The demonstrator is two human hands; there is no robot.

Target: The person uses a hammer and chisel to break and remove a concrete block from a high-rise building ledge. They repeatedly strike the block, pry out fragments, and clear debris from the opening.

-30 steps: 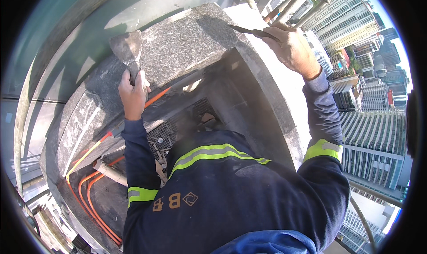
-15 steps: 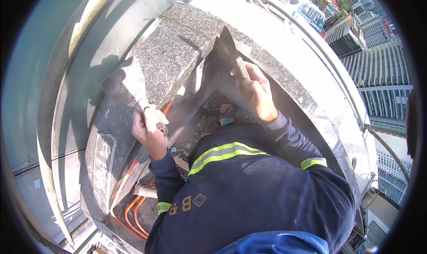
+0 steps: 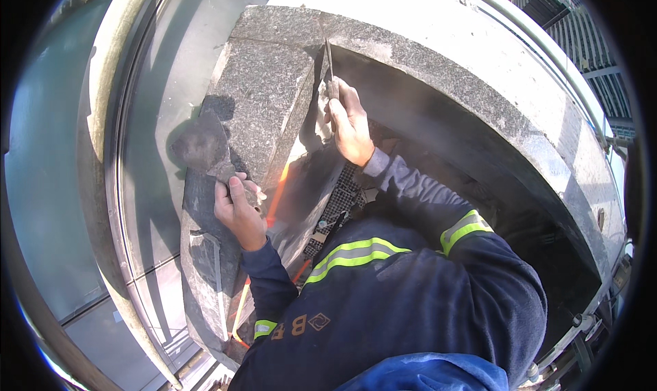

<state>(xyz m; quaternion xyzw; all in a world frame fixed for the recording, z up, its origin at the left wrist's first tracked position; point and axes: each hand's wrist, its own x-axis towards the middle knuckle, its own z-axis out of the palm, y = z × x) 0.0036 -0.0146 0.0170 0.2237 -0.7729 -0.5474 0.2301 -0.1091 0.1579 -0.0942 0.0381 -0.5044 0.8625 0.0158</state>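
Note:
My left hand (image 3: 239,213) is closed on the handle of a broad-bladed trowel (image 3: 202,144), dusty grey, its blade over the glazed side of the speckled stone ledge (image 3: 260,76). In my right hand (image 3: 352,127) is a narrow pointed trowel (image 3: 329,62), gripped by its handle and seen nearly edge-on. Its tip is at the inner corner, close to the joint between two stone slabs; I cannot tell whether it touches. Pale crumbs cling to the fingers of my left hand.
An orange strip (image 3: 279,192) runs along the recess wall below the ledge. Dark mesh-like material (image 3: 339,198) and debris lie in the recess. A curved pole (image 3: 102,117) stands before glass panels at left; a rail (image 3: 540,38) crosses at right, with tall buildings beyond.
The view has shifted. My right hand has moved left toward the corner and turned its trowel edge-on. The left trowel has tilted, its blade now in shadow.

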